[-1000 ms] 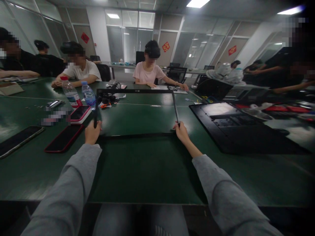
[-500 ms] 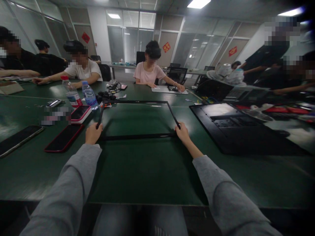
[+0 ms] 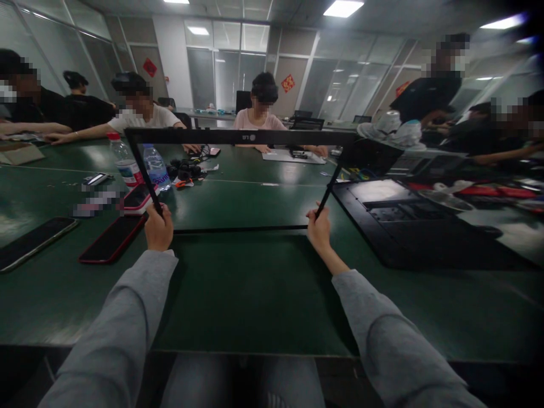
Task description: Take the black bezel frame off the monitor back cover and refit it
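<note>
- Phone (image 3: 36, 241) and red phone (image 3: 111, 239) lie on the table (image 3: 255, 294).
- Red-capped bottle (image 3: 126, 165) stands beside blue-capped bottle (image 3: 156, 169) (both labels printed, neither legible). A sideways swing of the frame (image 3: 289, 137) could knock them over.
- Left hand (image 3: 158, 229) is closed around the frame's left side.
- The frame is held up over the table, its far bar raised. That bar's small pale logo seems to be LG upside down (too tiny to be sure). Thin sides might bend or twist if the hands pull unevenly.
- Right hand (image 3: 319, 231) grips the right side.
- Black panel (image 3: 408, 241) lies further right (a low swing that way might scrape it).
</note>
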`<state>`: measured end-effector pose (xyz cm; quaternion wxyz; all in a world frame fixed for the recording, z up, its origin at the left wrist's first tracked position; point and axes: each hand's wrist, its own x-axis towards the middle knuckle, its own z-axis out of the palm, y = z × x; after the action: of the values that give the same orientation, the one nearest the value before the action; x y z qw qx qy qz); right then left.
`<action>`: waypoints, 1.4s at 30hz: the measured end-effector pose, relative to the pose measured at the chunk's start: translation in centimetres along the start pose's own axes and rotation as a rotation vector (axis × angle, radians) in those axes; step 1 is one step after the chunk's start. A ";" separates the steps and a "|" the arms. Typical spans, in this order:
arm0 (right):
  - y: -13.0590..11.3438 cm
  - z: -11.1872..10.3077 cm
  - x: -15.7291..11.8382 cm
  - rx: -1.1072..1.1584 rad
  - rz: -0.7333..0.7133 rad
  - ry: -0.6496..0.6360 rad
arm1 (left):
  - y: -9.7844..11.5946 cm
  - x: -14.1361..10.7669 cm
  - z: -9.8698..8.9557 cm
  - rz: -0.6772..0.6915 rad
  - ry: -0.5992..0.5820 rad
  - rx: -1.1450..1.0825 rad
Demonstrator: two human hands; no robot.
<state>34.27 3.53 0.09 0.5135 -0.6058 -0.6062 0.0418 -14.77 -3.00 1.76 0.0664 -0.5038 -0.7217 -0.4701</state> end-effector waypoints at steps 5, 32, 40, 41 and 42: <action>0.3 0.2 0.1 0.030 -0.034 0.007 | 0.0 0.1 0.2 0.024 -0.012 -0.042; 1.8 0.8 0.4 0.065 0.042 -0.120 | -0.5 0.2 0.4 0.044 -0.131 -0.096; 3.0 1.3 0.5 0.067 0.064 -0.168 | -1.4 0.5 1.2 0.006 -0.224 -0.068; 3.1 1.4 0.5 0.067 0.070 -0.177 | -1.5 0.5 1.2 0.007 -0.230 -0.066; 3.2 1.5 0.5 0.066 0.073 -0.182 | -1.6 0.5 1.3 0.007 -0.237 -0.064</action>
<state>35.65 5.61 -2.45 0.4740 -0.6039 -0.6264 0.1354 -15.80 -1.77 0.39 -0.0338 -0.5602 -0.7073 -0.4299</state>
